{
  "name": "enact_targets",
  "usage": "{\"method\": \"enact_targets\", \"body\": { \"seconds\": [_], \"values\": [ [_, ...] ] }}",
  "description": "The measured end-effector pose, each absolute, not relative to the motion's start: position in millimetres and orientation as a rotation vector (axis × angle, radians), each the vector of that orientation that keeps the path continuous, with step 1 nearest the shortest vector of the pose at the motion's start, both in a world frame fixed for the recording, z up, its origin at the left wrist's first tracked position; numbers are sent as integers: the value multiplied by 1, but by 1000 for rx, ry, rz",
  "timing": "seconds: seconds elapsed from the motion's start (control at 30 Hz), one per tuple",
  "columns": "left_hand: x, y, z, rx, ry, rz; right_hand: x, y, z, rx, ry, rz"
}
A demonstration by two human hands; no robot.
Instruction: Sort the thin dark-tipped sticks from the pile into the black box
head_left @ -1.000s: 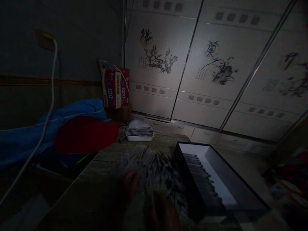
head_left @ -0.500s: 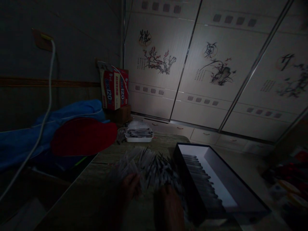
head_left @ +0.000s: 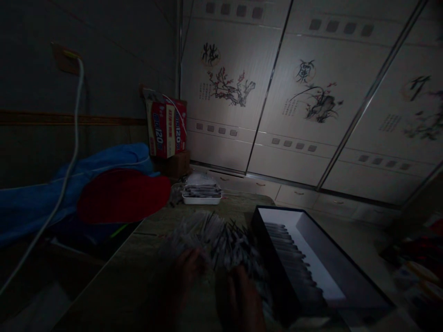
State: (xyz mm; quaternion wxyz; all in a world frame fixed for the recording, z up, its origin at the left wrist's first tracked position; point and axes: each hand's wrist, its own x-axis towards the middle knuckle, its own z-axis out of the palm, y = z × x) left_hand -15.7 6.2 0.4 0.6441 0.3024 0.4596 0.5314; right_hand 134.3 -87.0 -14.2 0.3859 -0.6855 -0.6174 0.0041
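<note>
Dim light hides much detail. My left hand (head_left: 188, 268) is at the near left edge of a pile of clear, thin plastic pieces (head_left: 188, 230), its fingers curled together. My right hand (head_left: 244, 290) is beside the dark, slender pen-like sticks (head_left: 226, 244), fingers bent and closed downward. What either hand holds is too dark to make out. Right of the pile stands an open dark box (head_left: 360, 272) with a white inside. A row of similar slender pieces (head_left: 290, 253) lies along its left side.
A small white tray (head_left: 202, 200) of thin sticks stands at the table's (head_left: 138, 258) far end. Blue cloth (head_left: 114, 157) and a red round item (head_left: 124, 196) lie left, near a white cable (head_left: 76, 120). A red carton (head_left: 168, 129) stands by the cabinet doors (head_left: 228, 152).
My right hand has shifted slightly, and my left hand's fingers have moved a little. The whole view has drifted slightly; the pile and box look the same.
</note>
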Motion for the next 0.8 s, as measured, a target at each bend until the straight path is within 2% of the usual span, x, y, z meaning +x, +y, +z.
{"method": "enact_targets", "body": {
  "seconds": [0.17, 0.37, 0.67, 0.8],
  "values": [
    [-13, 3, 5, 577, 1009, 1237, 121, -97, -10, -1551, -1466, 128],
    [-11, 0, 9, 602, 965, 1218, 122, -97, -4, -1539, -1465, 183],
    [-6, -15, 21, 799, 945, 1140, 122, -94, -8, -1643, -1499, 124],
    [-1, -27, 21, 972, 926, 1017, 128, -91, -28, -1765, -1489, -96]
  ]
}}
